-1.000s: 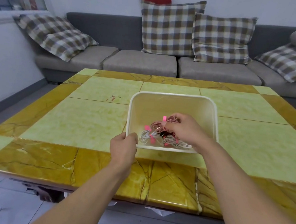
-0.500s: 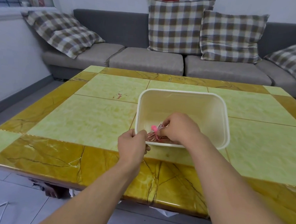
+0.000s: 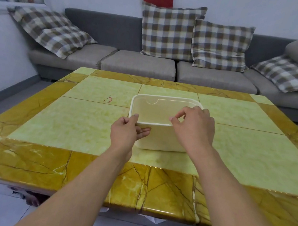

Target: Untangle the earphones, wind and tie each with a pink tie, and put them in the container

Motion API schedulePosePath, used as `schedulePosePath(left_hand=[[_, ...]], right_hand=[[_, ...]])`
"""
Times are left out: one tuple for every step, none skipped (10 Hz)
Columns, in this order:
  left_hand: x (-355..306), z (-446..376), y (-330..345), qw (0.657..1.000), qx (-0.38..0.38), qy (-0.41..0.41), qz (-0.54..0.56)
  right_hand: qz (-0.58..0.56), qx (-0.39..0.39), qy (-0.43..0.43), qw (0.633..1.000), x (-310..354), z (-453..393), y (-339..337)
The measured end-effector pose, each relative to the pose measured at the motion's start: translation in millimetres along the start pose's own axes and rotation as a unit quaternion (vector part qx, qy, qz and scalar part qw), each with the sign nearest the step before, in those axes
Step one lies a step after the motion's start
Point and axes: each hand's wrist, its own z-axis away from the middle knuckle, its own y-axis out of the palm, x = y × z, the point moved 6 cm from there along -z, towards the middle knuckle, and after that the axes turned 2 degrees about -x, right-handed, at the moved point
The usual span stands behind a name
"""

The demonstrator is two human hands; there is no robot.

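The cream plastic container (image 3: 160,137) sat just right of the frame's centre on the green-and-yellow tiled table (image 3: 70,123), its near wall facing the camera so that the floor of the tub was hidden behind the rim. No earphones or pink ties could be seen from this angle; whether they lay inside could not be told.

The left hand (image 3: 126,130) gripped the container's near-left corner, thumb over the rim and fingers curled against the outer wall. The right hand (image 3: 194,128) hovered over the near-right part of the rim with thumb and forefinger curved toward each other; it appeared to hold nothing, and whether the fingertips touched the rim was unclear.

Judging by its thin walls and pale gloss, the container was probably light, stiff enough to keep its shape yet slightly flexible at the rim, and smooth enough to slide on the polished tiles. A hold on 2 opposite sides of the rim would likely steady it best. Earphone cords, by their nature, would be soft, springy and prone to snag, so they would best be taken at the tied middle of a coil, not by a loose end.

Behind the table stood a grey sofa (image 3: 140,64) with checked cushions (image 3: 168,31).
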Motion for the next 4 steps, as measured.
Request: schedulePosePath(left_hand=[[-1.8,-3.8,3.1,1.0,-0.007,-0.008,0.007],[-1.5,-10.8,4.6,0.999,-0.007,-0.024,0.042],[1.1,-9.3,-0.1,0.999,-0.023,-0.028,0.021],[5.0,-2.3,-17.1,0.996,-0.087,-0.012,-0.029]], right_hand=[[-0.076,0.027,0.016,0.997,-7.6,-1.0,1.7],[-0.204,0.072,0.012,0.976,-13.7,-2.0,2.3],[-0.238,0.113,0.024,0.965,-25.6,1.5,1.2],[-0.266,0.116,0.057,0.955,-38.5,5.7,-14.5]])
